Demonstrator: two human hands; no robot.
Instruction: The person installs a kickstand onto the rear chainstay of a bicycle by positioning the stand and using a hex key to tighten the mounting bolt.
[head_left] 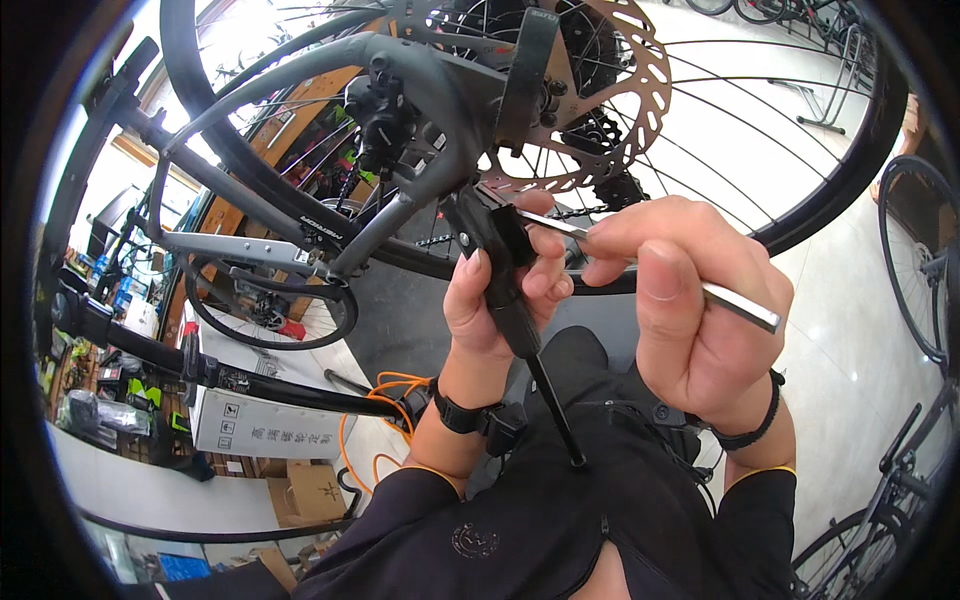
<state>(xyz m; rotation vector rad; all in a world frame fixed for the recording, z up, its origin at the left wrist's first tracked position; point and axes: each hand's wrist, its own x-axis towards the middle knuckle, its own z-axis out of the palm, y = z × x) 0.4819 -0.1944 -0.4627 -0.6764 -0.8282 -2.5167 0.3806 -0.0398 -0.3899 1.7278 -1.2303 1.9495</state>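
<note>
My left hand point(478, 315) is closed around the upper part of a black bicycle kickstand point(515, 325), whose thin leg slants down toward my lap. The kickstand's top lies against the rear end of a dark grey bicycle frame point(385, 228). Pinched in my right hand point(705, 300) is a silver hex key point(742, 307). Its far end reaches the kickstand's head beside my left fingertips; the exact contact is hidden there. Just above both hands are the perforated brake rotor point(652, 95) and the rear wheel point(868, 160). A black brake caliper point(383, 120) sits on the frame to the left.
A black repair-stand bar point(270, 388) crosses at the left, with an orange cable point(345, 450) near it. Behind are a white carton point(290, 425) and a cluttered workbench point(125, 400). Other bicycles point(925, 270) stand at the right edge.
</note>
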